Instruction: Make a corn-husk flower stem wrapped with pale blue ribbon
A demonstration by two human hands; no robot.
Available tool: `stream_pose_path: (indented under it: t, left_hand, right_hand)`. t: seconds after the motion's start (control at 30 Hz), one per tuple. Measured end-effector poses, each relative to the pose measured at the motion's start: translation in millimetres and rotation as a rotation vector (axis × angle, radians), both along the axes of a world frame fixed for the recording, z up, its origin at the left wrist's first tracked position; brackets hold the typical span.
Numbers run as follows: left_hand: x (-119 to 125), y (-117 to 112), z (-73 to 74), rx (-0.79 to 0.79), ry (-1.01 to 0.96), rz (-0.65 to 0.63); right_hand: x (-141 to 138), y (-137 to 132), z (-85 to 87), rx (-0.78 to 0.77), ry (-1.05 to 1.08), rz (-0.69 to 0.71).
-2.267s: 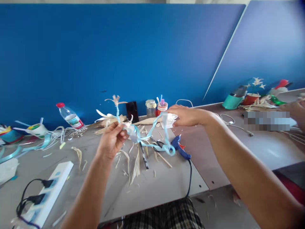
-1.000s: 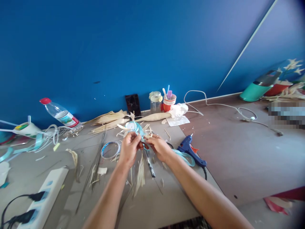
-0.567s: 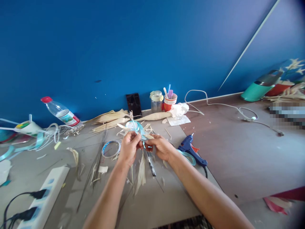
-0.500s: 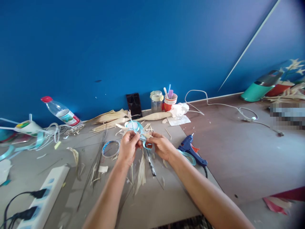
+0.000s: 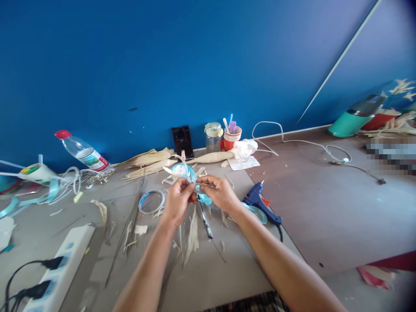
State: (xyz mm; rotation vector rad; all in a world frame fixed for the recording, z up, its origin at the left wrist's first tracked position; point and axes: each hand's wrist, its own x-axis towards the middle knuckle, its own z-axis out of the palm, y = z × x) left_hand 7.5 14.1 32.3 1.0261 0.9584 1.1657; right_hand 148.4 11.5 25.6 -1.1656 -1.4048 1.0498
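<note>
My left hand (image 5: 177, 201) is closed in a pinch, thumb against the fingers, around light-blue ribbon (image 5: 205, 199). Close beside it my right hand (image 5: 221, 194) has its fingertips pressed together on the same ribbon, part of which hangs between and below the hands. Pale dried husk tips (image 5: 183, 155) stick up just behind the ribbon; whether they join what I hold is hidden by the fingers. A ribbon roll (image 5: 179, 168) lies beyond my left hand. Under the hands rest a black pen (image 5: 205, 221) and a loose dried husk (image 5: 193, 234).
Right of my hands lies a blue glue gun (image 5: 260, 203); a tape roll (image 5: 151, 202) sits to the left. Farther back stand a phone (image 5: 182, 141), a jar (image 5: 213, 136) and paper cups (image 5: 232, 138). A power strip (image 5: 69, 255) and tilted bottle (image 5: 86, 154) are at left.
My right hand has shifted slightly left and up, nearer the left hand. The hanging ribbon loop now looks bunched and wider below the fingers. My left hand stays nearly in place.
</note>
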Motion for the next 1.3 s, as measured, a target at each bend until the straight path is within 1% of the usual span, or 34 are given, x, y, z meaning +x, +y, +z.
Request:
stream_pose_path:
  t: [0.27,0.5,0.57,0.6,0.7,0.77,0.87,0.97,1.0,1.07,1.13,1.17,1.23,1.3]
  left_hand:
    - [-2,1,-4.1,0.034,0.144,-0.064]
    - [-3,2,-3.8,0.051,0.293,-0.060]
    - [-3,2,-4.3,0.044,0.265,-0.041]
    - [-2,2,-4.5,0.034,0.225,-0.021]
    - [-1,3,-4.2,0.004,0.078,0.059]
    - [-2,4,-3.1,0.005,0.011,0.102]
    - [-4,5,-1.8,0.025,-0.033,0.158]
    - [-6,7,-3.0,0.060,-0.021,0.236]
    - [-7,8,-3.9,0.078,0.000,0.257]
    - [-8,9,-6.4,0.110,0.061,0.274]
    - [-10,10,-8.9,0.134,0.126,0.279]
    - [-11,10,-10.0,0.142,0.149,0.284]
    - [-11,11,-11.6,0.150,0.179,0.295]
    - [-11,11,-12.3,0.147,0.202,0.297]
  right_hand:
    - [6,-4,3.3,0.046,-0.200,-0.048]
    - [6,-3,1.9,0.029,-0.208,-0.045]
    - [4,-2,1.2,-0.006,-0.149,-0.052]
    - [2,-2,0.8,-0.032,-0.084,-0.055]
    - [-4,-1,0.1,-0.161,0.222,-0.027]
    - [-9,-2,-0.4,-0.260,0.383,0.010]
    - [-12,-4,-1.5,-0.368,0.482,0.061]
    - [-12,-6,-1.2,-0.459,0.518,0.121]
    - [-11,-7,-0.5,-0.477,0.486,0.151]
    - [-8,-9,1.6,-0.461,0.322,0.232]
    - [-5,-11,3.7,-0.382,0.089,0.294]
    - [-5,-12,4.3,-0.318,-0.015,0.296]
    - [-5,-12,4.3,-0.159,-0.153,0.233]
    - [-10,-12,2.7,-0.003,-0.195,0.122]
